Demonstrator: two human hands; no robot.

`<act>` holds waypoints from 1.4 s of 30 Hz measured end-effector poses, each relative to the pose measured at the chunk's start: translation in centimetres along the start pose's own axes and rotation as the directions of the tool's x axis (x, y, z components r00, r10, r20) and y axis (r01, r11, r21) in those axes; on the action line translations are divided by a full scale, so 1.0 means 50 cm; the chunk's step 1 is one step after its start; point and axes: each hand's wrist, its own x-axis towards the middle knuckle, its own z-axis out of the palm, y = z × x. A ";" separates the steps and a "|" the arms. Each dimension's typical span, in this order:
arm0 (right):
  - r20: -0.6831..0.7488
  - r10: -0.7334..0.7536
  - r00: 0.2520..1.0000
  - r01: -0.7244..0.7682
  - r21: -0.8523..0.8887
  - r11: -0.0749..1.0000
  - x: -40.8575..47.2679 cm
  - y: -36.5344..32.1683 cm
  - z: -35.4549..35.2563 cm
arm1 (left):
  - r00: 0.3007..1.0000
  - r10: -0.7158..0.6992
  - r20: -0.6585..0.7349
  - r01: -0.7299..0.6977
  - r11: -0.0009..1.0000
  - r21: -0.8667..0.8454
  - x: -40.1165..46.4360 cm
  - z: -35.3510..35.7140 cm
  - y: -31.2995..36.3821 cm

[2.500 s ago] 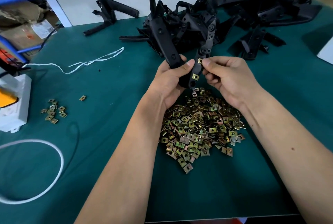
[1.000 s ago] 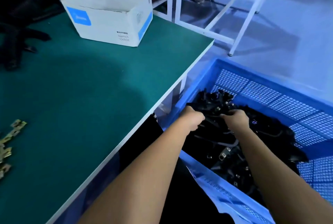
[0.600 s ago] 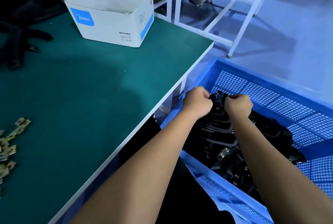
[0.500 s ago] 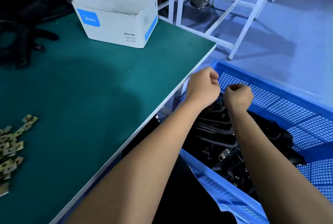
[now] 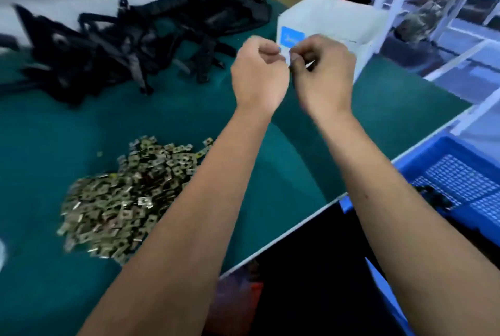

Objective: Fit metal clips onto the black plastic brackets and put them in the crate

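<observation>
Both the left hand [image 5: 259, 76] and right hand [image 5: 323, 76] are hovering raised above the green surface [image 5: 189, 119], fingers curling loosely, holding nothing discernible, brackets [image 5: 121, 46] lying at ten o'clock.

Motion blur smears the heap of black plastic brackets [image 5: 130, 46] at the table's far edge. The blue perforated plastic crate [image 5: 460, 181] is cut off at the right. Whether the curled hands hold anything cannot be told.
</observation>
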 end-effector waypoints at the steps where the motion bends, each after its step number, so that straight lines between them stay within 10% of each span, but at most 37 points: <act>1: 0.100 -0.019 0.995 0.018 0.007 1.000 -0.011 -0.030 0.046 | 0.998 0.006 -0.068 -0.001 0.998 0.069 0.015 -0.051 -0.009; 7: 0.538 -0.159 0.828 0.135 0.085 0.987 -0.104 -0.199 0.281 | 0.930 -0.089 -0.358 0.160 0.972 0.174 0.047 -0.354 -0.096; 13: 0.688 -0.286 0.667 0.377 0.019 0.926 -0.154 -0.328 0.450 | 0.779 -0.187 -0.599 0.245 0.969 0.017 0.037 -0.583 -0.168; 17: 0.814 -0.137 0.565 0.184 0.038 0.982 -0.166 -0.391 0.545 | 0.698 -0.256 -0.669 0.250 0.962 -0.108 0.029 -0.641 -0.197; 23: 0.752 0.087 0.653 -0.184 0.047 0.982 -0.158 -0.421 0.614 | 0.699 -0.187 -0.691 0.218 0.975 -0.043 0.032 -0.641 -0.208; 34: 0.443 -0.128 0.887 0.036 0.211 0.977 -0.148 -0.357 0.536 | 0.802 -0.334 -0.495 0.114 0.899 -0.423 0.048 -0.631 -0.217; 38: 0.453 -0.049 0.890 0.015 0.078 0.997 -0.137 -0.335 0.521 | 0.890 -0.110 -0.442 0.160 0.984 0.079 0.048 -0.615 -0.222; 42: 0.768 -0.045 0.638 -0.247 0.260 0.933 -0.138 -0.320 0.523 | 0.970 -0.042 -0.238 0.126 0.928 0.351 0.045 -0.606 -0.222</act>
